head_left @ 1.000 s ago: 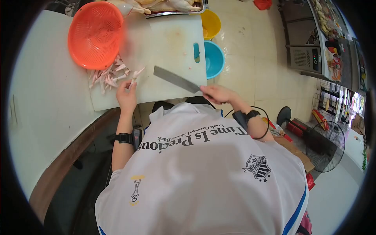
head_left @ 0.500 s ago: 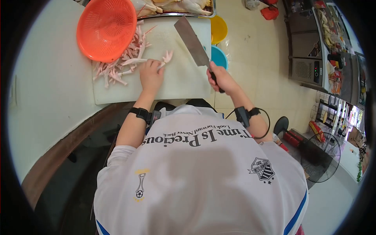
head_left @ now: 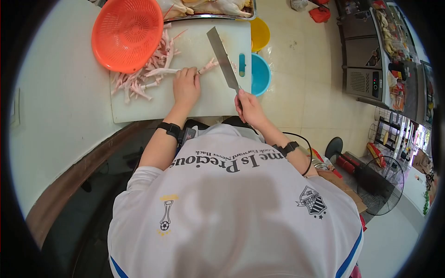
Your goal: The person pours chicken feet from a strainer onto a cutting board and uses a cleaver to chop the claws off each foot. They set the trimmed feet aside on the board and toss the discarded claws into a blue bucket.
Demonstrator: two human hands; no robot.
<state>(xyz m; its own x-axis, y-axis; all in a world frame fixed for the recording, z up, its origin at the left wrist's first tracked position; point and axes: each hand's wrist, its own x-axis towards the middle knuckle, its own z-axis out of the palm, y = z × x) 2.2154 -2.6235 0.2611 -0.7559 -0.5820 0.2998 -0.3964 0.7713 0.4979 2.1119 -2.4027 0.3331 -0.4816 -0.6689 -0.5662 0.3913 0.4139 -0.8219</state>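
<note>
My left hand [head_left: 187, 85] is closed on a pale chicken foot [head_left: 208, 66], whose toes stick out to the right over the white cutting board [head_left: 213, 99]. My right hand [head_left: 249, 107] grips the handle of a cleaver [head_left: 223, 59]. Its wide blade points up and left, just right of the toes and apparently apart from them. A pile of chicken feet [head_left: 138, 87] lies on the board to the left of my left hand, partly under an orange colander [head_left: 126, 37].
A metal tray [head_left: 222, 17] with whole plucked poultry stands beyond the board. Yellow [head_left: 260, 34] and blue [head_left: 260, 74] basins are below its right edge. A wall [head_left: 51, 88] borders the left side. A fan [head_left: 380, 186] stands at right.
My left hand has moved right with the chicken foot. My right hand has brought the cleaver left, its blade now turned more edge-on, and the board's handle slot shows.
</note>
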